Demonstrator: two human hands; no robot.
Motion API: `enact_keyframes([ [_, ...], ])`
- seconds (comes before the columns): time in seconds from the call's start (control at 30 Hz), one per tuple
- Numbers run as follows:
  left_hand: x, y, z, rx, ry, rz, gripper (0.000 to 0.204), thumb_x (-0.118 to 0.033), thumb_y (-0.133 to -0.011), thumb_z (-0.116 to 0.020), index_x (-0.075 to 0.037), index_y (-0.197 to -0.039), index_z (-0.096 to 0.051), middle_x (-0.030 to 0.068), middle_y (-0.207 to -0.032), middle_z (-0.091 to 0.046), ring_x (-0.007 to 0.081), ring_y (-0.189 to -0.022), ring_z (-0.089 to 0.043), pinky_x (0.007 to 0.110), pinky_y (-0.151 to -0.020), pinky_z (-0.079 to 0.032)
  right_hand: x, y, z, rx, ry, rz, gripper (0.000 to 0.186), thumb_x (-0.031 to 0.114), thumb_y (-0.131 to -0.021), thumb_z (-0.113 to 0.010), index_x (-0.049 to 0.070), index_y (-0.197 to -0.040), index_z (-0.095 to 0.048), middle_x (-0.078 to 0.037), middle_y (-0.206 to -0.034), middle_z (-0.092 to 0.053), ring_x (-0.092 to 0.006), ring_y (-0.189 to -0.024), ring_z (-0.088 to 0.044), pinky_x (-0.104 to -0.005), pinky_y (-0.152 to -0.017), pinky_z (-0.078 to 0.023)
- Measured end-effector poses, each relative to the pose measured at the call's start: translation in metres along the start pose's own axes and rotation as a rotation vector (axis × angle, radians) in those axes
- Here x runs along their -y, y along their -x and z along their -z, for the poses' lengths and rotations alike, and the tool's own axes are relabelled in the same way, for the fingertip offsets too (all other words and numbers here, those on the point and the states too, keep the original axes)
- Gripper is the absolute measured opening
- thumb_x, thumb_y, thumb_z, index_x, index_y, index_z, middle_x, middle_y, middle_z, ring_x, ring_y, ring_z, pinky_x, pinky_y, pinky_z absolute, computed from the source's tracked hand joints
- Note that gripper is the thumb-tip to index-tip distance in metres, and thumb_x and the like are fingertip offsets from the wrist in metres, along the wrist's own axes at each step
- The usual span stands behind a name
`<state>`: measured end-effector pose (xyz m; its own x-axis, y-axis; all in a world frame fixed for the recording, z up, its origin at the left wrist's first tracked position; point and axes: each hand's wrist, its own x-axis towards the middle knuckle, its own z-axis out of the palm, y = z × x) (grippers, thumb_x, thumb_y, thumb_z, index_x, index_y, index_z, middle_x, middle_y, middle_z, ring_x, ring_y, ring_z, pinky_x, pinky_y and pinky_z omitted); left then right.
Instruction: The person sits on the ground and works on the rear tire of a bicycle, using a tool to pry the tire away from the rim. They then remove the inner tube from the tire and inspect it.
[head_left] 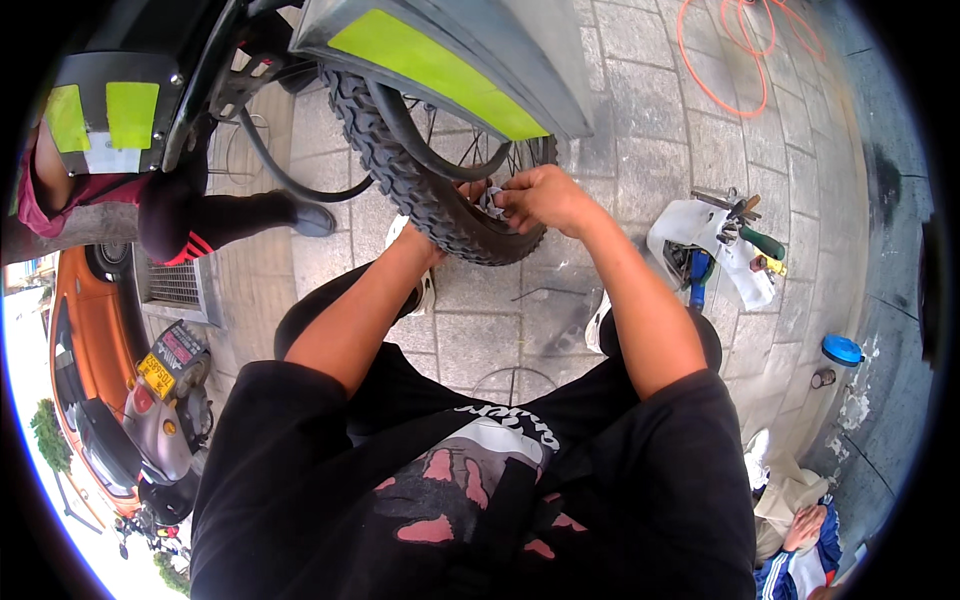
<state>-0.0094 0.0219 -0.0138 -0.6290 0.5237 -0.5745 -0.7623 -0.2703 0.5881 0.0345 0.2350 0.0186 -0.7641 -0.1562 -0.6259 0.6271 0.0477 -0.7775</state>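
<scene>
A knobby black bicycle tyre (pixel 400 165) stands in front of me on a spoked wheel. A black inner tube (pixel 400 125) hangs loose over its side, bowed out from the rim. My right hand (pixel 545 198) comes in from the right and pinches a small crumpled grey-white piece (pixel 491 203) at the inner side of the tyre; its kind is not clear. My left hand (pixel 428 242) reaches behind the tyre from the left. Most of it is hidden, with only bent fingertips showing inside the wheel close to the grey piece.
Above the wheel is a grey fairing (pixel 460 60) with a lime-yellow strip. On the right, tools (pixel 700 270) lie on a white sheet (pixel 690 222). An orange hose (pixel 750 105) coils farther off. A person's dark-clad leg (pixel 235 215) extends at left; another person (pixel 800 520) sits lower right.
</scene>
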Motion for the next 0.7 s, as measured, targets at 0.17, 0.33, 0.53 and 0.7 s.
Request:
enact_keyframes([
  [0.17, 0.0, 0.003, -0.001, 0.112, -0.156, -0.063, 0.027, -0.017, -0.101, -0.069, -0.005, -0.125, -0.064, -0.0013, -0.107, -0.068, 0.0068, -0.092, -0.064, 0.021, -0.077, -0.054, 0.017, 0.011, -0.005, -0.023, 0.03, -0.063, 0.025, 0.02, -0.092, -0.074, -0.005, -0.092, -0.075, -0.009, -0.076, -0.07, -0.0174, -0.066, -0.067, -0.0321, -0.058, -0.058],
  [0.33, 0.006, -0.001, -0.005, 0.064, -0.155, -0.089, 0.027, -0.017, -0.1, -0.069, -0.005, -0.125, -0.064, -0.002, -0.103, -0.068, 0.0068, -0.087, -0.064, 0.023, -0.074, -0.053, 0.028, 0.019, -0.011, -0.049, 0.184, -0.089, 0.029, 0.023, -0.093, -0.074, -0.006, -0.089, -0.075, -0.01, -0.074, -0.069, -0.0187, -0.063, -0.067, -0.0328, -0.058, -0.057],
  [0.53, -0.003, 0.005, -0.011, -0.005, -0.18, -0.032, 0.022, -0.017, -0.099, -0.071, -0.007, -0.118, -0.067, -0.0041, -0.097, -0.068, 0.0066, -0.085, -0.064, 0.024, -0.074, -0.054, 0.018, 0.016, -0.005, -0.046, 0.108, -0.096, 0.033, 0.027, -0.095, -0.073, -0.006, -0.086, -0.073, -0.01, -0.07, -0.069, -0.0194, -0.061, -0.066, -0.0331, -0.058, -0.056],
  [0.7, -0.001, 0.013, -0.032, -0.078, -0.214, -0.095, 0.014, -0.018, -0.098, -0.073, -0.008, -0.107, -0.07, -0.0062, -0.089, -0.067, 0.0044, -0.076, -0.06, 0.023, -0.064, -0.048, 0.024, 0.02, -0.008, -0.031, 0.218, -0.083, 0.03, 0.026, -0.096, -0.071, -0.003, -0.091, -0.074, -0.008, -0.073, -0.069, -0.0183, -0.062, -0.066, -0.0335, -0.059, -0.056],
])
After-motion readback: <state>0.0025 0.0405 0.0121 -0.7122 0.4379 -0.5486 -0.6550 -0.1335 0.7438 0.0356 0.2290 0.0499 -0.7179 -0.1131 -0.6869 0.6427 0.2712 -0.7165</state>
